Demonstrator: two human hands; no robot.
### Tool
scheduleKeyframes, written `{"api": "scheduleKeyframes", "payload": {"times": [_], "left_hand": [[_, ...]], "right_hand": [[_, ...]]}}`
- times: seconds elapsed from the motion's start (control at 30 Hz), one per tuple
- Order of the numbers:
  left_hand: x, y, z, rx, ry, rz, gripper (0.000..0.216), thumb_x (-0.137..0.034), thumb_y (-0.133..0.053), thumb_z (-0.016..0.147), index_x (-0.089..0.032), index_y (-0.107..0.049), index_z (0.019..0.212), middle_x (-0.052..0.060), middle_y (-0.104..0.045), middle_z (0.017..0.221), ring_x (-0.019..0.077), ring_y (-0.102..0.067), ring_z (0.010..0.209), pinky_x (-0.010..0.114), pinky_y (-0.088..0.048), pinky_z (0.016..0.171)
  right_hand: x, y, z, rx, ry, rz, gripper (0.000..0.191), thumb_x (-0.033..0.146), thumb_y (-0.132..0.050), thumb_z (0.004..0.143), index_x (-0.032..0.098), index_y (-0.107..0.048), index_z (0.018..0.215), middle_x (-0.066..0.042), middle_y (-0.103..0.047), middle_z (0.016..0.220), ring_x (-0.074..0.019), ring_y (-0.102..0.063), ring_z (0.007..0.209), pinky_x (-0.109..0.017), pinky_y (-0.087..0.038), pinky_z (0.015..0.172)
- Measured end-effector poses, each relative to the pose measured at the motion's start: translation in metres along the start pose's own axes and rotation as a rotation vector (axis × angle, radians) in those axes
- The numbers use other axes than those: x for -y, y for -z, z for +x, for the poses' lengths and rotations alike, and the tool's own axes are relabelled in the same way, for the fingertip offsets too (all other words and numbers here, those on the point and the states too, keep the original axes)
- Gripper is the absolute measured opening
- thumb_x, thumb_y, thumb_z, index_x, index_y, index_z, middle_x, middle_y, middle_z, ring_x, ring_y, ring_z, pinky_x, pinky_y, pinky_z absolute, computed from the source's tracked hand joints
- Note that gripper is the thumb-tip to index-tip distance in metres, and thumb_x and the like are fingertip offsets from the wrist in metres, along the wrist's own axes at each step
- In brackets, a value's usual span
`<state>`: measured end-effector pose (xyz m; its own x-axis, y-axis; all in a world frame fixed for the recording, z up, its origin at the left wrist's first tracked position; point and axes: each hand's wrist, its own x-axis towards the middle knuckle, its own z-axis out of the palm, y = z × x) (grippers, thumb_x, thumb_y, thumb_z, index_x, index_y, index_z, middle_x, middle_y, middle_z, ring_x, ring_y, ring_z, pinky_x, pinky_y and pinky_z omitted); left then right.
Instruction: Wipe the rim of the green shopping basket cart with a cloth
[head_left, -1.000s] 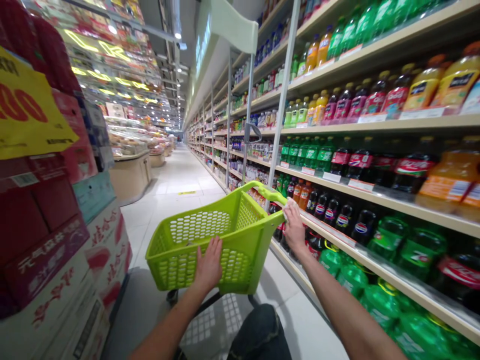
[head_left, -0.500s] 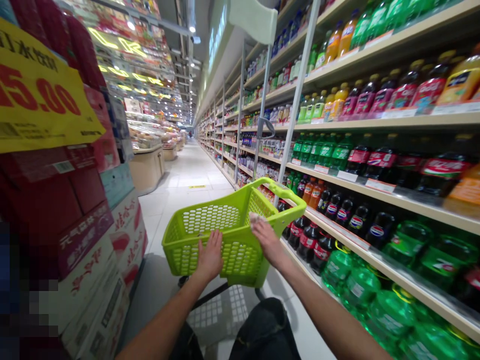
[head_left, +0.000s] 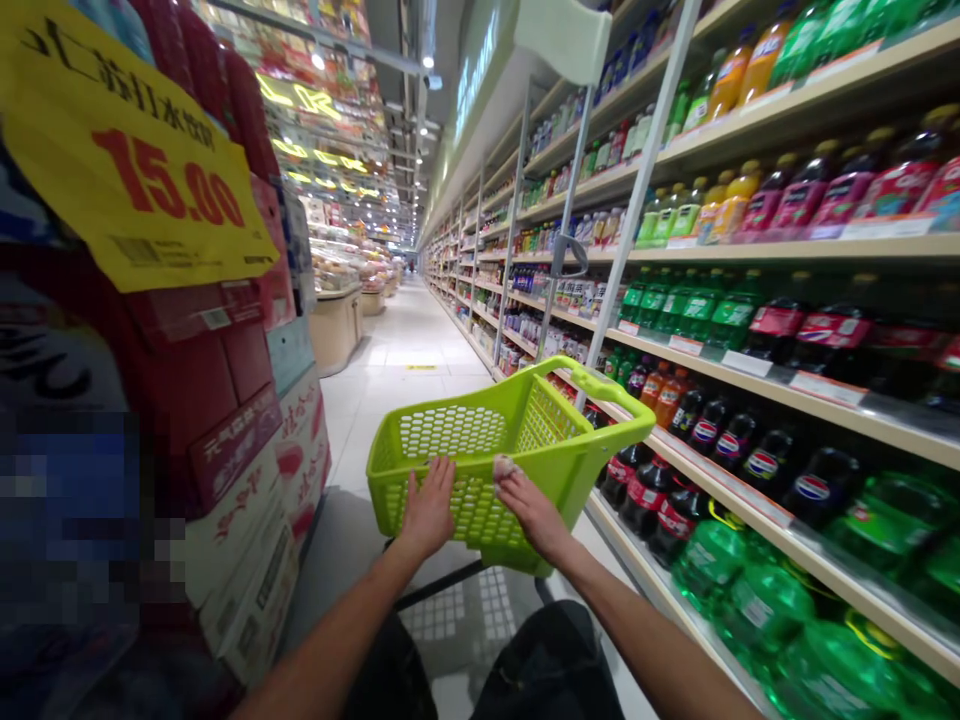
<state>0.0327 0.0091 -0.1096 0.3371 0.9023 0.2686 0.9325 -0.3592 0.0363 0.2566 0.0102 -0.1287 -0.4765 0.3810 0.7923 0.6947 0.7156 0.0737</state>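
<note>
A lime-green shopping cart (head_left: 540, 462) with a perforated plastic basket stands sideways in front of my knees. Against its near side rests my left hand (head_left: 430, 512), fingers stretched out and reaching the rim. My right hand (head_left: 529, 512) pinches a small crumpled whitish wipe (head_left: 505, 474), which looks like cloth or tissue, against the same side just below the rim. The cart's handle end points right, towards the shelves. Only part of its dark lower frame (head_left: 442, 582) shows under the basket.
Shelves of soft-drink bottles (head_left: 705, 305) line the right side, with large green bottles (head_left: 765, 610) at the bottom. On the left, stacked drink cartons (head_left: 259, 540) carry a yellow price sign (head_left: 161, 190). The tiled aisle (head_left: 401, 330) runs ahead past display counters (head_left: 335, 325).
The view has turned left, so the cart and shelves appear further right. My right hand has moved left and down along the cart's side with the wipe. My left hand stays on the side.
</note>
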Motion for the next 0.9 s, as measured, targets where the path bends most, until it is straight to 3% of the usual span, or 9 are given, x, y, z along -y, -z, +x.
{"api": "scheduleKeyframes", "payload": {"times": [0.17,0.37,0.47,0.6,0.7,0.8,0.9], "left_hand": [[0.006,-0.004,-0.004,-0.006,0.058,0.006,0.077,-0.012,-0.039,0.063,-0.008,-0.019,0.137,0.008,-0.014,0.146,0.0215,-0.011,0.135,0.053,-0.010,0.106],[0.022,-0.005,-0.010,-0.037,0.063,0.017,0.074,-0.012,-0.039,0.064,-0.009,-0.021,0.136,0.008,-0.016,0.146,0.0214,-0.012,0.134,0.051,-0.011,0.106],[0.038,-0.005,-0.017,-0.050,0.154,0.035,0.072,-0.011,-0.038,0.066,-0.007,-0.023,0.136,0.011,-0.020,0.145,0.0227,-0.015,0.134,0.051,-0.013,0.106],[0.048,-0.006,-0.024,-0.049,0.128,0.040,0.073,-0.011,-0.040,0.065,-0.009,-0.023,0.136,0.010,-0.021,0.145,0.0239,-0.014,0.134,0.050,-0.012,0.106],[0.057,-0.008,-0.028,-0.058,0.090,0.032,0.073,-0.010,-0.040,0.064,-0.010,-0.024,0.135,0.010,-0.022,0.144,0.0229,-0.016,0.134,0.049,-0.011,0.107],[0.071,-0.010,-0.034,-0.053,0.165,0.030,0.071,-0.008,-0.037,0.064,-0.008,-0.026,0.134,0.011,-0.024,0.143,0.0222,-0.020,0.133,0.051,-0.012,0.106],[0.081,-0.011,-0.038,-0.037,0.205,0.006,0.071,-0.006,-0.036,0.064,-0.007,-0.025,0.134,0.011,-0.024,0.144,0.0210,-0.019,0.133,0.051,-0.015,0.106]], "right_hand": [[-0.008,0.005,0.026,-0.151,-0.237,-0.082,0.043,0.007,-0.034,0.085,0.023,-0.050,0.121,-0.006,-0.049,0.128,-0.0179,-0.030,0.129,-0.046,-0.029,0.105],[0.027,-0.036,-0.009,0.043,0.013,0.057,0.040,0.012,-0.037,0.087,0.027,-0.048,0.122,-0.002,-0.057,0.120,-0.0128,-0.038,0.124,-0.036,-0.038,0.102],[0.037,-0.036,0.005,-0.004,-0.049,0.071,0.043,0.009,-0.036,0.087,0.025,-0.046,0.125,-0.005,-0.053,0.124,-0.0150,-0.033,0.127,-0.040,-0.036,0.102],[0.037,-0.045,0.030,-0.089,-0.103,0.041,0.043,0.006,-0.034,0.086,0.023,-0.048,0.124,-0.006,-0.049,0.129,-0.0171,-0.025,0.130,-0.046,-0.029,0.105],[0.048,-0.069,0.006,-0.017,0.007,0.053,0.037,0.010,-0.036,0.088,0.022,-0.052,0.119,-0.006,-0.058,0.119,-0.0159,-0.033,0.127,-0.043,-0.036,0.102],[0.062,-0.082,-0.016,0.110,0.048,0.086,0.037,0.011,-0.038,0.088,0.024,-0.051,0.119,-0.006,-0.059,0.116,-0.0153,-0.039,0.123,-0.039,-0.042,0.097],[0.070,-0.077,0.011,0.064,-0.031,0.113,0.042,0.009,-0.037,0.086,0.024,-0.047,0.124,-0.006,-0.054,0.123,-0.0166,-0.034,0.126,-0.041,-0.038,0.100]]}}
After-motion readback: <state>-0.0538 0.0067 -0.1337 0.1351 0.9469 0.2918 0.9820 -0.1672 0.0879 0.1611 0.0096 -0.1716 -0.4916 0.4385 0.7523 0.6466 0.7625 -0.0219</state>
